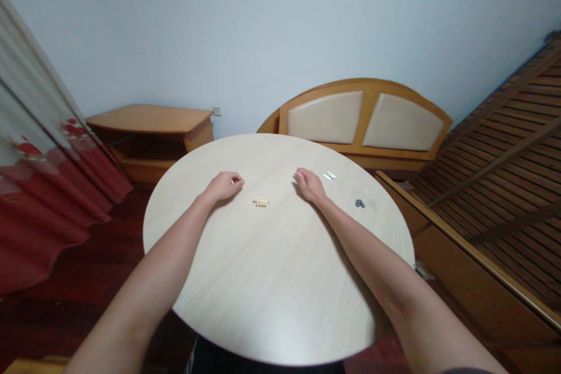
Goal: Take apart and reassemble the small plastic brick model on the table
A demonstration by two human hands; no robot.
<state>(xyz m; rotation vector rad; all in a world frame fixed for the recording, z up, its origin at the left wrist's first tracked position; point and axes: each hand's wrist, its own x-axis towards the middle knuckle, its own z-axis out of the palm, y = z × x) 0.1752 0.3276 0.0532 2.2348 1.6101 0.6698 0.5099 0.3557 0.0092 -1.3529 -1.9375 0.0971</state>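
Observation:
My left hand rests on the left part of the round pale table, its thumb and fingers closed in a pinch. Whatever it may hold is too small to make out. Across from it, my right hand lies with curled fingers pressed together, their inner side hidden. Between the hands, nearer the left one, sits a small cream-coloured piece with studs that looks like toy bricks. Small flat white pieces lie just beyond my right hand. A little cluster of dark grey pieces lies to the right of my right forearm.
A wooden headboard with cream panels leans against the wall behind the table. At the back left stands a low wooden cabinet, beside a red and white curtain. Wooden slats and a long board stand at the right.

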